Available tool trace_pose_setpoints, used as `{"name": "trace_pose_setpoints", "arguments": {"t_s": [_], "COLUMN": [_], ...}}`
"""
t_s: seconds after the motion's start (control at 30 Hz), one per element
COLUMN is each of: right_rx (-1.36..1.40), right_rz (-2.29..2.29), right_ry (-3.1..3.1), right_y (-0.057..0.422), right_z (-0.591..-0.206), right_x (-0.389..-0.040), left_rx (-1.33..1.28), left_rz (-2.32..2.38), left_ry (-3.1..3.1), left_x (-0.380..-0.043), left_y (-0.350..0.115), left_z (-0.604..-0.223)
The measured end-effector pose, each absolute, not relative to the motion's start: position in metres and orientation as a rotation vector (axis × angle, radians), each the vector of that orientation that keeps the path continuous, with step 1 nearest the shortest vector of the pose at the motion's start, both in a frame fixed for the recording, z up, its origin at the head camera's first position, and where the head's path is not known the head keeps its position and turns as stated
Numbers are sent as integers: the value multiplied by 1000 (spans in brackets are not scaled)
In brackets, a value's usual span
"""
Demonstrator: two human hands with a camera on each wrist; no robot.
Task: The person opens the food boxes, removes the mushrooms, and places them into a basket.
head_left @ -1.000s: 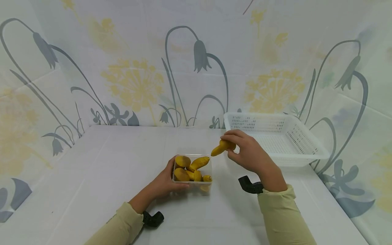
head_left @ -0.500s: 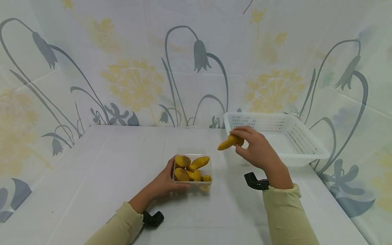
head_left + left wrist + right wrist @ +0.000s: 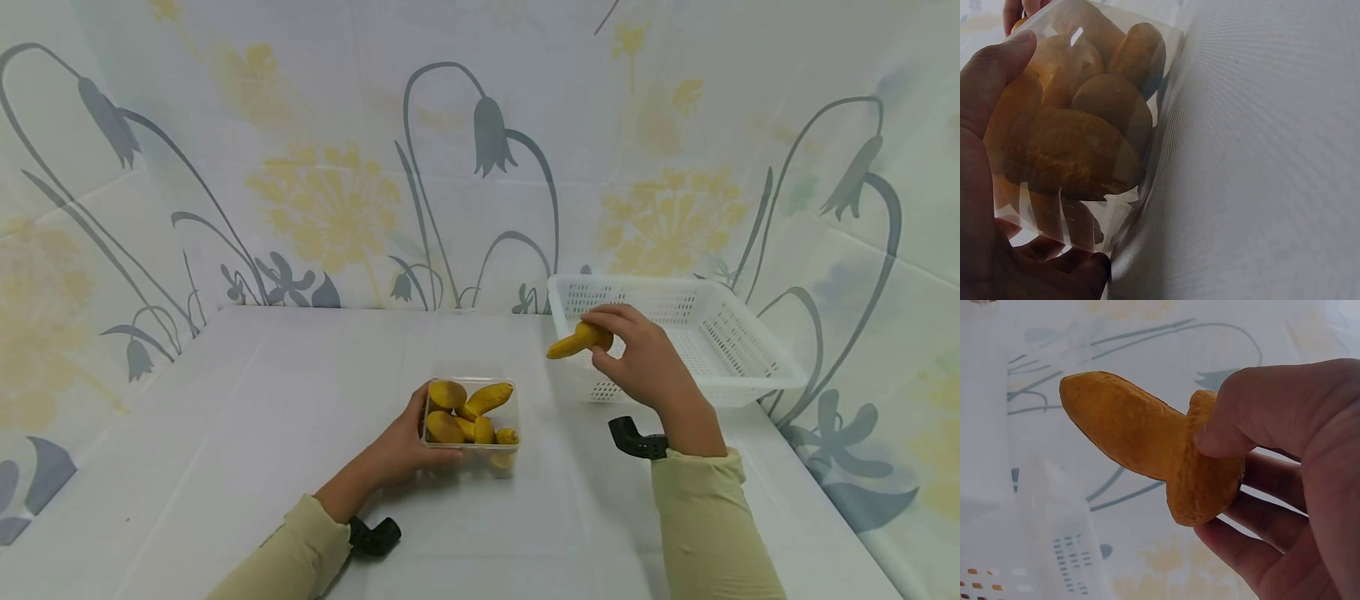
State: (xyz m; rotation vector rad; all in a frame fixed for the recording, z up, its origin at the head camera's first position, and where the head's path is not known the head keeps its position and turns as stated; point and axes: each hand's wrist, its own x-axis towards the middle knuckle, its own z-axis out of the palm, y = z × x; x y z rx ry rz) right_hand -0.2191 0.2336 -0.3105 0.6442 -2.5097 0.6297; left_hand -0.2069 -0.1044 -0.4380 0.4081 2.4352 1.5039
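Observation:
In the head view my right hand (image 3: pixel 648 362) holds a yellow mushroom (image 3: pixel 581 340) above the near left corner of the white basket (image 3: pixel 738 346). The right wrist view shows the thumb and fingers pinching its cap (image 3: pixel 1207 490), while the thick stem (image 3: pixel 1122 422) sticks out free. My left hand (image 3: pixel 405 442) grips a small clear plastic box (image 3: pixel 512 404) from its left side. Several similar yellow mushrooms (image 3: pixel 487 400) lie inside the box. Close up in the left wrist view, thumb and fingers wrap round the wall, with mushrooms (image 3: pixel 1072 150) showing through it.
The perforated basket stands at the back right of the white-covered table (image 3: pixel 262 400), near the flowered cloth backdrop (image 3: pixel 337 125). A black curved piece (image 3: pixel 375 537) is worn on the left wrist, and another black piece (image 3: pixel 637 437) on the right.
My right hand has moved right and slightly away from me with the mushroom, from beside the box to the basket's near left corner. The left hand and box have stayed in place.

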Motion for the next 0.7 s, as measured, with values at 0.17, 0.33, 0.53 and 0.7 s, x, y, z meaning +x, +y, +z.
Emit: {"name": "trace_pose_setpoints", "arguments": {"t_s": [0.17, 0.33, 0.53, 0.7], "right_rx": [595, 558, 532, 503], "right_rz": [642, 650, 653, 654], "right_ry": [-2535, -2537, -2556, -2574], "right_y": [238, 242, 247, 250], "right_z": [-311, -313, -316, -318], "right_x": [-221, -223, -225, -227], "left_rx": [416, 428, 427, 421], "left_rz": [1511, 1519, 1516, 1518], "left_ry": [2431, 2424, 2425, 2425], "left_x": [-207, -206, -206, -207], "left_y": [-105, -105, -105, -105], "left_z": [-438, -437, -437, -438]}}
